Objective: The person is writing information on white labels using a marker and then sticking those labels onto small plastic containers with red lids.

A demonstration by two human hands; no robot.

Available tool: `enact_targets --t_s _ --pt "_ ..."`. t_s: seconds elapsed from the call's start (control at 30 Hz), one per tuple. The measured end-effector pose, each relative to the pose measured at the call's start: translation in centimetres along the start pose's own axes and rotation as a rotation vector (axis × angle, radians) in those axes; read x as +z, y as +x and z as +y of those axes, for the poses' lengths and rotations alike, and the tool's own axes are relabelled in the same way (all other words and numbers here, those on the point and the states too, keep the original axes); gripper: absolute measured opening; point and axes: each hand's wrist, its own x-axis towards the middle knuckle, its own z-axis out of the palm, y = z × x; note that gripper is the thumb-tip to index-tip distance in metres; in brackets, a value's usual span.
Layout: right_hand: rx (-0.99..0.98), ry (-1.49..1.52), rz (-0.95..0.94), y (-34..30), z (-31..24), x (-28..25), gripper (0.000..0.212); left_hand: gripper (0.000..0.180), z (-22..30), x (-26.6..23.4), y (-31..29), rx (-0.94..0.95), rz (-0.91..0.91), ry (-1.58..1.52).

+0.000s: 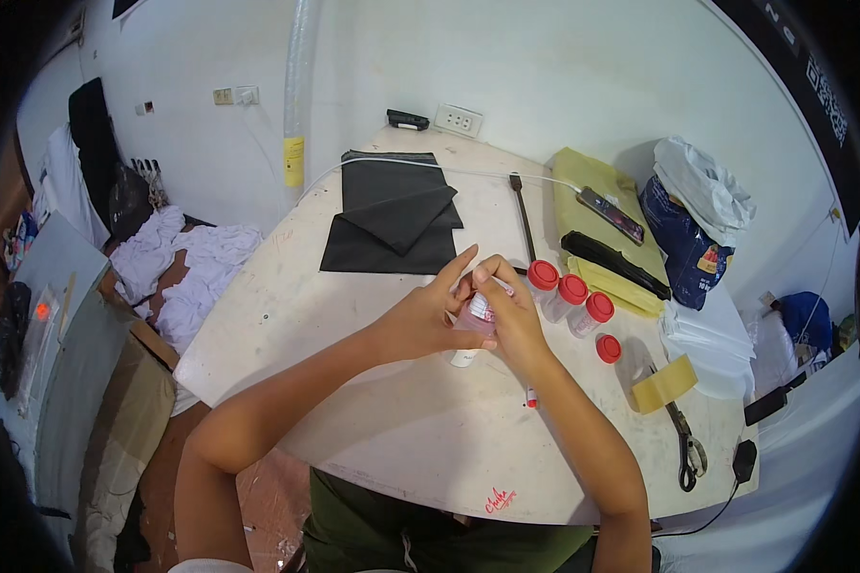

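Observation:
Over the middle of the table, both hands meet on a small clear plastic jar (475, 327). My left hand (428, 320) wraps round its side, thumb along the lower part. My right hand (512, 315) closes over it from the other side, fingers bent at the upper part. Bits of white and red labelling show between the fingers, and a white piece pokes out below; whether it belongs to the jar I cannot tell. To the right stand three clear jars with red lids (572, 289), beside a separate red lid (609, 349). A red-tipped marker (531, 397) lies by my right forearm.
A tape roll (665, 384) and scissors (686, 444) lie at the right. Behind are folded black fabric (397, 220), yellow folded sheets (592, 191) with a phone (611, 215) on top, and a blue bag (683, 239). A white cable (487, 173) crosses the table's far part.

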Motion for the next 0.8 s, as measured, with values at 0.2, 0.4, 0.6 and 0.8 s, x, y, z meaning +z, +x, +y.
enact_targets --t_s 0.2,0.4,0.6,0.8 --pt "-0.071 0.083 -0.110 0.0 0.6 -0.1 0.028 0.111 0.0 -0.1 -0.1 0.060 0.036 -0.046" --pt "-0.089 -0.049 -0.087 -0.2 -0.9 0.7 0.026 0.107 -0.2 -1.2 0.0 0.022 -0.020 -0.057" --pt "-0.288 -0.152 0.104 0.3 -1.1 -0.2 0.039 0.066 -1.3 -1.9 0.8 0.036 0.013 -0.217" --pt "-0.154 -0.308 0.022 0.0 -2.7 -0.5 0.054 0.101 0.4 -2.1 0.6 -0.131 0.023 -0.407"
